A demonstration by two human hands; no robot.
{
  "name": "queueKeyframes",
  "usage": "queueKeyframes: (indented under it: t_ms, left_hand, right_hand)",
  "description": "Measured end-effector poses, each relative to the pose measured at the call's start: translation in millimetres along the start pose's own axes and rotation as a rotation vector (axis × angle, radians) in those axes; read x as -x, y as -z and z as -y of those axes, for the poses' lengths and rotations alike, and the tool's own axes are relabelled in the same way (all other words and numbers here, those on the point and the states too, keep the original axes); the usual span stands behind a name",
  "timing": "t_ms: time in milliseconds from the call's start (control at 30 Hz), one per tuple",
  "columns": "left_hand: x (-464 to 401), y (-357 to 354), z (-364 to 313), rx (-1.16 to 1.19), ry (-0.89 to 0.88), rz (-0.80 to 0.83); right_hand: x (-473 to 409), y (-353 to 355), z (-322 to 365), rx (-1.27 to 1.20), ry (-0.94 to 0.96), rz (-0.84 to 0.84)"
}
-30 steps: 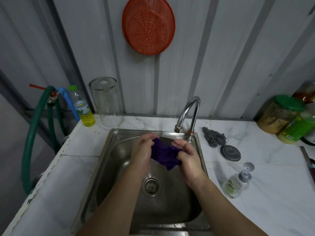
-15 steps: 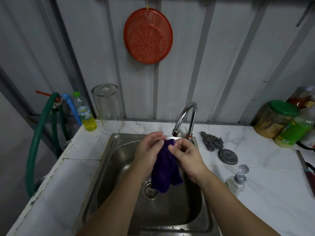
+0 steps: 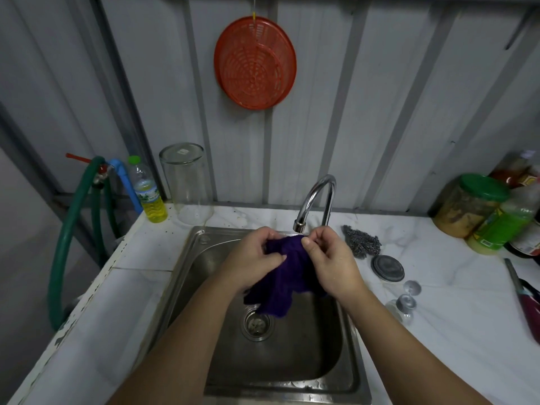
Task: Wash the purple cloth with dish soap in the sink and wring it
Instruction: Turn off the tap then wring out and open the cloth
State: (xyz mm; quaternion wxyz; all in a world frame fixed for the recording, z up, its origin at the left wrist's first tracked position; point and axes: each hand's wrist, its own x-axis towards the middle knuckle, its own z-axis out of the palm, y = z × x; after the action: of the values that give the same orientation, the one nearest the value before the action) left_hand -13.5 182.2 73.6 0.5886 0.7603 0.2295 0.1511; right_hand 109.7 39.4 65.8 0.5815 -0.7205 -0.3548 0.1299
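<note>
Green hose [image 3: 65,247]: well left of the sink [image 3: 187,276], looped down beside the counter edge.
Yellow-filled bottle [image 3: 149,197]: at the sink's back-left corner, upright on the white counter [image 3: 455,311].
Clear glass jar [image 3: 187,182]: just right of that bottle, mouth down, behind the sink.
Your left hand [image 3: 251,258]: over the sink's back half, fingers curled and pinching the upper left of the purple cloth [image 3: 286,282].
Purple cloth: held above the basin between both hands, top edge just under the spout, lower end hanging free above the drain [image 3: 257,323].
Chrome tap [image 3: 317,200]: behind the sink, curved forward; you cannot tell from this view whether water runs.
Your right hand [image 3: 330,261]: over the sink's right side, thumb and fingertips pressed on the cloth's upper right.
Steel scourer [image 3: 362,241]: right of the sink, near the tap base.
Round dark lid [image 3: 387,268]: right of the sink, just in front of the scourer.
Small clear soap bottle [image 3: 404,305]: lying beside the sink's right rim.
Green-lidded jar [image 3: 467,206]: far right of the sink, against the wall.
</note>
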Motion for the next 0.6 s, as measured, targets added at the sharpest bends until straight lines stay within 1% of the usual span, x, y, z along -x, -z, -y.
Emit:
queueKeyframes:
  t_ms: [100, 233, 333, 433, 500, 533, 567, 600]
  left_hand:
    - [-4.5, 4.4, -4.1, -0.127, -0.036, -0.031]
    - [-10.1, 6.7, -13.1, -0.219, -0.077, -0.001]
    - [-14.1, 5.8, -14.9, -0.376, -0.125, -0.045]
    - [-13.4, 5.5, -13.0, -0.541, -0.184, -0.122]
    - [-12.2, 6.2, -11.8, -0.661, -0.224, -0.150]
    - [-11.5, 7.6, -12.7, -0.673, -0.225, -0.145]
    - [-10.2, 9.4, -14.4, -0.620, -0.203, -0.120]
    - [-8.0, 11.0, -17.3, -0.511, -0.153, -0.083]
  right_hand:
    - [-1.2, 3.8, 4.3, 0.094, 0.027, 0.006]
    - [-3.3, 7.2, 18.0, 0.048, -0.091, 0.221]
    - [-4.0, 11.4, 26.8, 0.035, -0.146, 0.316]
    - [-8.5, 18.1, 32.6, 0.020, -0.175, 0.338]
    - [-11.3, 24.6, 34.7, 0.073, -0.148, 0.347]
    - [-11.8, 27.5, 36.1, 0.103, -0.128, 0.342]
    - [-11.9, 30.2, 36.5, 0.109, -0.120, 0.325]
    - [-11.6, 32.4, 37.6, 0.085, -0.123, 0.299]
